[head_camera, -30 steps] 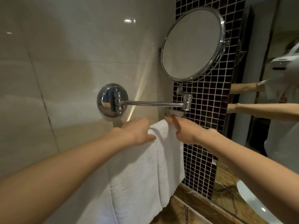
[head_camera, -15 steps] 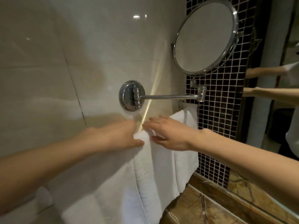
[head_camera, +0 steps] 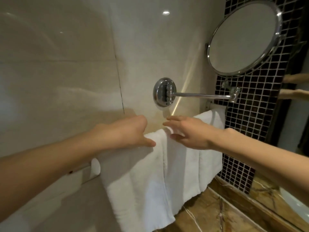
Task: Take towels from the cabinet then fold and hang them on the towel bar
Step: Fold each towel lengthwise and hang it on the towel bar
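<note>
Left grip (head_camera: 127,133) clasps the towel (head_camera: 150,181) at its top fold, right grip (head_camera: 189,133) straight-fingered just beside.

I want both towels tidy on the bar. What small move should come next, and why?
Probably lower the right hand and smooth flat the bunched ridge where the left towel overlaps the right towel. Its fingers are straight just beside it, and the left hand rests on the left towel.
</note>
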The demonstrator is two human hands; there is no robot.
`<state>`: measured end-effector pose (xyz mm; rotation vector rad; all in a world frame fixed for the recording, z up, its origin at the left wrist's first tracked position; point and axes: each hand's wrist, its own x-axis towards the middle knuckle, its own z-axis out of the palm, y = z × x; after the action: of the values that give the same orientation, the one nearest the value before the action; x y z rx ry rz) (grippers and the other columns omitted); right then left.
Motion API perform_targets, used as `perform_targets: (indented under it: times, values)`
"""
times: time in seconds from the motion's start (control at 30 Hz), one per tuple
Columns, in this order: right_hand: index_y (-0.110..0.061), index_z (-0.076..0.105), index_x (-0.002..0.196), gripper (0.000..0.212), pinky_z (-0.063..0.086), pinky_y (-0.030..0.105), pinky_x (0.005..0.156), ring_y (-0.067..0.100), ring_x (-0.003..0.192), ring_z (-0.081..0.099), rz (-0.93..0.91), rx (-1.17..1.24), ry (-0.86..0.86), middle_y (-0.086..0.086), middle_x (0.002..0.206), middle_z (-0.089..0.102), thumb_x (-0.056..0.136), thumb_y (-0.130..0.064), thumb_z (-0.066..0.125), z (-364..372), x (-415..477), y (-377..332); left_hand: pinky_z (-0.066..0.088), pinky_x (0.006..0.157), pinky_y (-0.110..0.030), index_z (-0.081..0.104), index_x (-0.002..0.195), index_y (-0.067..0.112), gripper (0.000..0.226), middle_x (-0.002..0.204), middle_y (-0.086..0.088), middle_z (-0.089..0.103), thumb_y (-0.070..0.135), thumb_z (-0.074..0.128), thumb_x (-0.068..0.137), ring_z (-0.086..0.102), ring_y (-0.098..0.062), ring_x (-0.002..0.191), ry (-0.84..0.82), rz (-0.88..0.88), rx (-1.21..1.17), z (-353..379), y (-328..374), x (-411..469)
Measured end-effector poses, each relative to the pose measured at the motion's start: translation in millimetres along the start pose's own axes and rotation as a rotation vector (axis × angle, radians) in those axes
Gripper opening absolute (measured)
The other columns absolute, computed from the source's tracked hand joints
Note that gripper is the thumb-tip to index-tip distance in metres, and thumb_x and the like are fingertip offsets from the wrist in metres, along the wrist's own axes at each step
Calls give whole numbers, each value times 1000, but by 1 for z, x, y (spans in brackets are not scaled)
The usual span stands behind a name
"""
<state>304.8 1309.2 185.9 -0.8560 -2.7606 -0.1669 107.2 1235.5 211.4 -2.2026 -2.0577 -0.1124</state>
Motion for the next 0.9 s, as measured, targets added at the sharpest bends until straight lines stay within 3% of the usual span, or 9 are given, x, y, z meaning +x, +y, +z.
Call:
perform_targets:
  times: [0.1, 0.17, 0.27, 0.43, 0.5, 0.6, 0.7, 0.8, 0.9]
  values:
    - [-20, 38, 145, 52, 24, 26, 110, 18, 138, 34, -151, 36, 49, 2, 153, 35, 96, -31, 51, -11, -6, -43, 31, 51, -29, 36, 53, 15, 55, 51, 2, 36, 51, 74, 71, 36, -18, 48, -62, -9, 62, -7, -11, -25]
    - [-17, 43, 141, 47, 28, 30, 109, 21, 133, 40, -212, 38, 47, 4, 145, 45, 96, -29, 52, -12, -3, -65, 35, 53, -29, 39, 55, 17, 50, 53, 2, 40, 45, 77, 70, 40, -18, 50, -110, -13, 73, -8, -19, -34]
    - [-15, 56, 122, 30, 42, 37, 94, 25, 114, 54, -210, 6, -32, 5, 122, 60, 96, -27, 50, -8, 9, -82, 35, 54, -30, 38, 53, 15, 48, 52, 1, 39, 36, 77, 73, 40, -20, 51, -146, -2, 60, -6, -22, -37]
    - [-16, 56, 83, 9, 48, 42, 74, 25, 81, 58, -216, 51, -4, 2, 86, 63, 90, -14, 51, 5, 22, -78, 34, 55, -31, 40, 52, 12, 47, 51, -1, 40, 34, 73, 78, 42, -24, 55, -201, -18, 17, -5, -25, -34]
    - [-16, 58, 85, 7, 49, 43, 73, 24, 80, 59, -212, 46, 9, 1, 85, 64, 88, -15, 52, 8, 24, -76, 41, 57, -33, 47, 56, 12, 41, 55, -2, 48, 35, 70, 79, 49, -26, 60, -225, -36, -9, -5, -29, -34]
    - [-16, 63, 105, 17, 50, 44, 82, 26, 95, 61, -170, 66, -8, 4, 103, 68, 90, -19, 54, 6, 26, -79, 50, 64, -35, 64, 75, 11, 30, 73, -5, 65, 40, 69, 80, 62, -27, 72, -267, -74, -43, -8, -30, -44]
    - [-17, 58, 119, 28, 47, 41, 88, 26, 104, 60, -130, 74, -51, 4, 111, 66, 92, -23, 56, 3, 27, -85, 42, 57, -30, 56, 67, 13, 30, 65, -1, 57, 35, 74, 77, 55, -21, 62, -236, -85, 4, -8, -25, -56]
    - [-17, 61, 115, 25, 47, 39, 87, 28, 106, 59, -121, 50, -36, 6, 111, 68, 91, -22, 57, 7, 27, -90, 38, 59, -29, 41, 62, 18, 37, 63, 2, 45, 24, 73, 79, 49, -22, 66, -210, -79, 51, -6, -18, -63]
    - [-18, 62, 111, 21, 47, 41, 87, 29, 105, 60, -109, 40, -28, 6, 110, 68, 91, -21, 57, 8, 27, -93, 38, 61, -29, 50, 76, 10, 22, 70, -1, 48, 22, 67, 84, 50, -23, 74, -207, -80, 27, -9, -14, -68]
